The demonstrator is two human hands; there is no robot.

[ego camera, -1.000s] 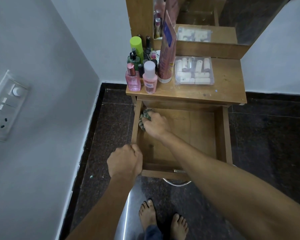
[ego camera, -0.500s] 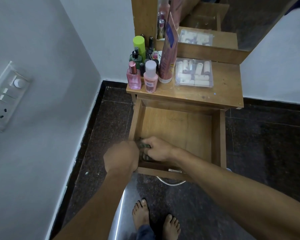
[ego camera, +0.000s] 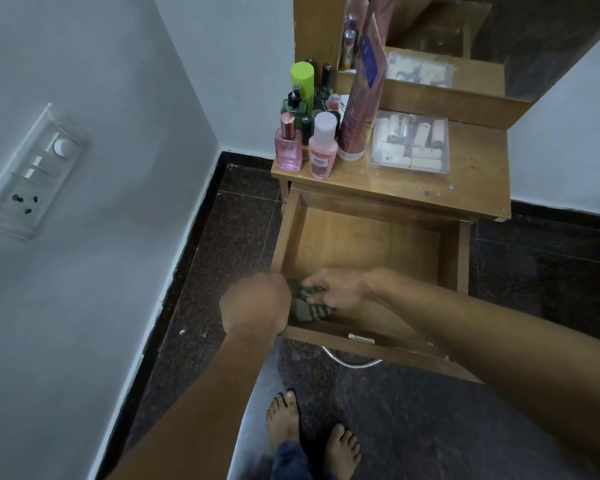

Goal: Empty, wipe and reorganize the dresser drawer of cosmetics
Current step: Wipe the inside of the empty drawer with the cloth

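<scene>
The wooden drawer (ego camera: pixel 361 244) stands pulled out, its bottom bare. My right hand (ego camera: pixel 336 289) presses a green checked cloth (ego camera: pixel 309 308) into the drawer's near left corner. My left hand (ego camera: pixel 257 303) is closed over the drawer's left front corner. The cosmetics stand on the dresser top (ego camera: pixel 471 188): a pink perfume bottle (ego camera: pixel 287 145), a pink bottle with a white cap (ego camera: pixel 322 148), a green bottle (ego camera: pixel 293 105), a lime-capped can (ego camera: pixel 302 79), a tall pink tube (ego camera: pixel 361 109) and a clear box of small tubes (ego camera: pixel 411 147).
A grey wall with a switch and socket plate (ego camera: pixel 32 171) runs close on the left. A mirror (ego camera: pixel 465 36) rises behind the dresser top. The floor (ego camera: pixel 222 258) is dark stone. My bare feet (ego camera: pixel 309 431) stand just in front of the drawer's metal handle (ego camera: pixel 350 362).
My right hand has dragged the cloth from the drawer's far left corner to its near left corner. My left hand has stayed on the front corner.
</scene>
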